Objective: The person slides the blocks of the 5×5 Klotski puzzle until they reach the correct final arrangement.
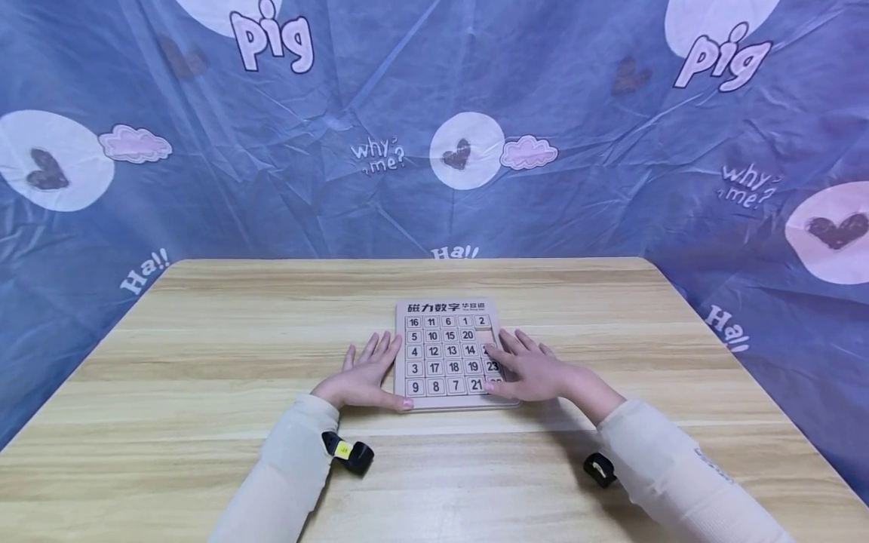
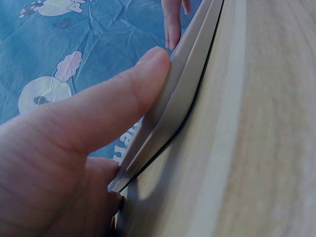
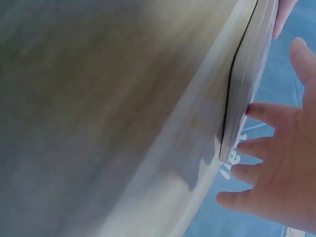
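- Pale grey, the board [image 1: 451, 403] is lying flat on the bench [image 1: 237, 354], near the middle, between both hands.
- Numbered tiles [image 1: 451, 351] are filling its frame in five rows; the top one is reading 16, 11, 6, 1, 2.
- A gap [image 1: 483, 336] is showing at the right end of the second row, just beside tile 20.
- The left hand [image 1: 363, 381] is spreading open at the board's left side; its thumb is resting on the lower left corner, and its fingers are reaching along the edge.
- The right hand [image 1: 539, 373] is stretching its fingers apart over the right edge, partly covering the last column; whether its thumb is touching a tile, one cannot tell.
- Light sleeves [image 1: 292, 445] are covering both forearms, and a black device [image 1: 356, 456] is sitting at each wrist.
- Blue cloth [image 1: 584, 196] is hanging behind the bench, showing hearts, clouds and lettering.
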Motion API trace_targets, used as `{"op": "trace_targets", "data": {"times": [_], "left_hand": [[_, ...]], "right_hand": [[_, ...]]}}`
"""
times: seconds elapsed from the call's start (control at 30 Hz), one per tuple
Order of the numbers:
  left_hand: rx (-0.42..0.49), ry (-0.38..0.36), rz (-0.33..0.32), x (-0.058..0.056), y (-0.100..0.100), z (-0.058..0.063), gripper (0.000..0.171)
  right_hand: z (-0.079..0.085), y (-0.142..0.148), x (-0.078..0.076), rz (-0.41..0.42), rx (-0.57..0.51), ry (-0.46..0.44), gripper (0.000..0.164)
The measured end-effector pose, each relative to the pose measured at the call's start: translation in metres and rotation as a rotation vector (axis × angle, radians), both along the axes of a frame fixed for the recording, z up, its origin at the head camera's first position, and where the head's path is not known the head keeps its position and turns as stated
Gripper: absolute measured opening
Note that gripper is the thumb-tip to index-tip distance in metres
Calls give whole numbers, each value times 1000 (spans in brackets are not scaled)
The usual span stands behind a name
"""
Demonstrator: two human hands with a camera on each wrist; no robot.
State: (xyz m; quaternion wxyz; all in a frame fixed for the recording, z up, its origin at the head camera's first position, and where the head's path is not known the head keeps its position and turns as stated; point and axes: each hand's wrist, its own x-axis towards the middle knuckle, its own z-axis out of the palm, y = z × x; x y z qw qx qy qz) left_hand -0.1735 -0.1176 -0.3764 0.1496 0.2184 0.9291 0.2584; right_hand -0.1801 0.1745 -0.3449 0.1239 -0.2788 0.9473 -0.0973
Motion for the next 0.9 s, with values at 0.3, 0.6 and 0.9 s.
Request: {"op": "trace_targets", "data": {"times": [0.3, 0.6, 0.9], "left_hand": [[-8, -2, 3, 1, 0, 1, 113], [-17, 20, -13, 0, 1, 0, 110], [-24, 12, -14, -1, 1, 0, 110]], "right_hand": [[10, -31, -10, 60, 29, 22, 69], [4, -85, -21, 66, 83, 1, 72], [3, -99, -23, 48, 154, 5, 73]]}}
